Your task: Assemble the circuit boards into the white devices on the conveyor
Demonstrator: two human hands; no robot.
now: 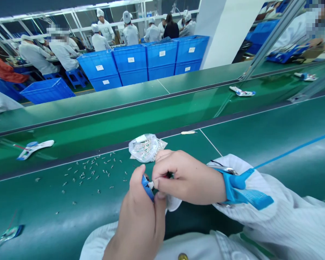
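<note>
White cloth of the worker's coat fills the space nearest me, and just beyond it both bare hands meet over the green bench. The left hand has a small blue-edged piece clamped between thumb and fingers, tilted, near the front of the coat. The right hand bends in from the other side, its fingertips bunched at a small white bit on that piece; from here I cannot tell whether they grip it or only press. To do this well, I would say, let the left hand bear the load as a steady vise and let the right work with light, straight pressure, since a sideways push could probably skew so small a fitting. Turning the piece a little would help, because the fingers hide the contact. A clear bag of tiny metal parts sits just past the hands, with loose metal parts scattered to its left; wrists held clear of those should sweep none away.
</note>
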